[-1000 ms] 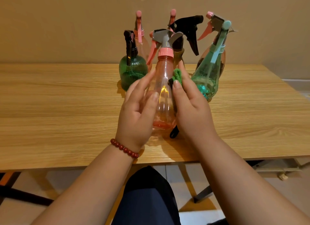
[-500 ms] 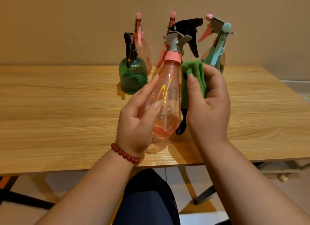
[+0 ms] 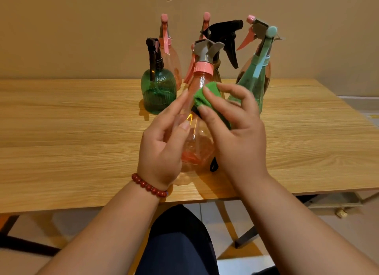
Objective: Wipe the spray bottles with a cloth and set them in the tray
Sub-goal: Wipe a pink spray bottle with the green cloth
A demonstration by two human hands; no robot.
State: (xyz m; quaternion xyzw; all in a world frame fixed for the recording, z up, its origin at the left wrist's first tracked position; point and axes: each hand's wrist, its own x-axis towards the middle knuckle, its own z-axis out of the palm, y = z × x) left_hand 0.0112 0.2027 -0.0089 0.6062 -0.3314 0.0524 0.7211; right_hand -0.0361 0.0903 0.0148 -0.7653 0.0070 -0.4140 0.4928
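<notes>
I see the left forearm (image 3: 106, 229) and right forearm (image 3: 303, 229) filling the lower corners of the frame, both bare right down to its bottom edge. The left hand (image 3: 162, 149) wears a bracelet (image 3: 149, 185) of round, dark red beads at the wrist, just left of centre. The right hand (image 3: 240, 139) shows short, plain nails. At bottom centre I make out a dark navy garment (image 3: 180, 244) over the lap.

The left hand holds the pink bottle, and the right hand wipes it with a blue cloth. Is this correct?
Not quite. The cloth is green, not blue. The head view shows the left hand holding the pink bottle while the right hand presses the cloth against its upper part.
</notes>
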